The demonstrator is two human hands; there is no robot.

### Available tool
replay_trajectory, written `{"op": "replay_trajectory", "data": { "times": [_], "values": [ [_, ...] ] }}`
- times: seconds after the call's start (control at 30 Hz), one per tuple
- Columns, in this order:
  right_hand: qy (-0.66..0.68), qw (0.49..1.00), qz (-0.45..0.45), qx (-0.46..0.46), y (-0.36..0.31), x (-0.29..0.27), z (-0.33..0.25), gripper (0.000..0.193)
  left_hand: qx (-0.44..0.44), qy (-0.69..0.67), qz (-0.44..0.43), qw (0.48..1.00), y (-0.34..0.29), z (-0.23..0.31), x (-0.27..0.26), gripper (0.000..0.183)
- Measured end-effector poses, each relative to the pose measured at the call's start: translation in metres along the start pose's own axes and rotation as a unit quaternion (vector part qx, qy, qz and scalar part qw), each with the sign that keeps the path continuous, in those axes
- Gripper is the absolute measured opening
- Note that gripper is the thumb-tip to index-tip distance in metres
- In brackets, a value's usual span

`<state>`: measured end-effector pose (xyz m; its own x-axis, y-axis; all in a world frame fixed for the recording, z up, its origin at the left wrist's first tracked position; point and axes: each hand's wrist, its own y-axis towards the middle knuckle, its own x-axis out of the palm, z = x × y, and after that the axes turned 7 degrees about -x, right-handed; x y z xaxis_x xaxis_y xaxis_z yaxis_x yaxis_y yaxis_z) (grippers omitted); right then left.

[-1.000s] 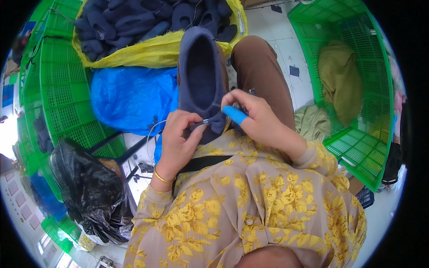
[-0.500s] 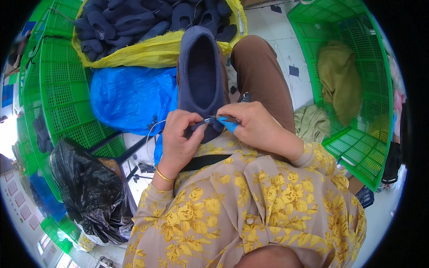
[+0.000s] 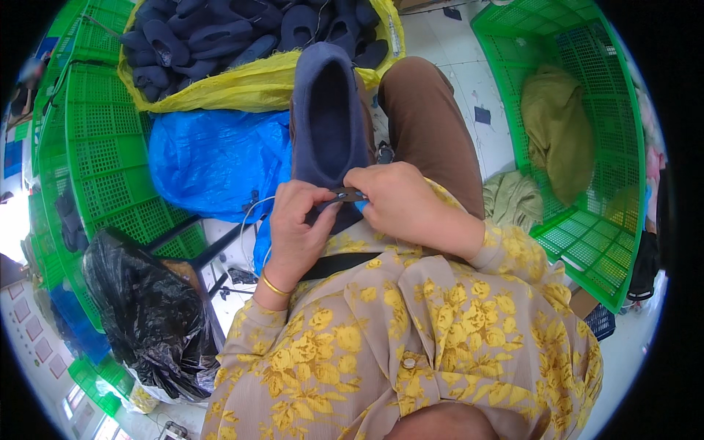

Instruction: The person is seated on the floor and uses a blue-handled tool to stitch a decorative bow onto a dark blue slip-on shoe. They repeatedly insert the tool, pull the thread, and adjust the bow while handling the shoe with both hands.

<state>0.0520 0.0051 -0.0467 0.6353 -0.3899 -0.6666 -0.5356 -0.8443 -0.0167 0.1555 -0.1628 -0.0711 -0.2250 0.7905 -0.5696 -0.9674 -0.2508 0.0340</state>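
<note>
A dark navy slipper (image 3: 330,117) lies lengthwise on my left thigh, its opening facing up. At its near end my left hand (image 3: 297,216) is closed, thumb and forefinger pinching a small dark piece; whether this is the slipper's edge or a separate bit I cannot tell. Beside it, my right hand (image 3: 403,202) is closed around a small dark metal tool (image 3: 352,195), which looks like thread snips. The tool's tip meets the pinched piece between the two hands. Something blue shows under my right fingers, mostly hidden.
Beyond my knees stands a yellow sack (image 3: 220,92) full of navy slippers (image 3: 220,37). A blue plastic bag (image 3: 220,158) lies left of the slipper. Green crates stand left (image 3: 110,147) and right (image 3: 587,249), the right one holding olive cloth (image 3: 557,132). A black plastic bag (image 3: 147,308) sits near left.
My right hand has moved left and slightly up, bringing the tool against the piece in my left fingers. The left hand stays nearly in place.
</note>
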Motion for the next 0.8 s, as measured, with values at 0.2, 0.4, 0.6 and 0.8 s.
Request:
{"op": "replay_trajectory", "data": {
  "times": [0.2,0.4,0.6,0.8],
  "values": [
    [0.099,0.995,-0.031,-0.011,0.005,-0.009,0.024,0.027,-0.036,-0.079,0.023,0.996,-0.010,-0.006,0.002,0.016],
    [0.156,0.985,-0.024,-0.065,0.010,0.000,0.038,0.030,-0.051,-0.106,0.048,0.992,-0.015,-0.016,0.008,0.018],
    [0.014,0.996,-0.059,-0.068,0.008,0.005,0.022,0.028,-0.065,-0.069,0.079,0.992,-0.021,-0.012,0.011,0.019],
    [-0.068,0.994,-0.010,-0.088,0.006,0.017,0.012,0.030,-0.055,-0.051,0.105,0.992,-0.025,-0.008,0.014,0.018]
  ]
}}
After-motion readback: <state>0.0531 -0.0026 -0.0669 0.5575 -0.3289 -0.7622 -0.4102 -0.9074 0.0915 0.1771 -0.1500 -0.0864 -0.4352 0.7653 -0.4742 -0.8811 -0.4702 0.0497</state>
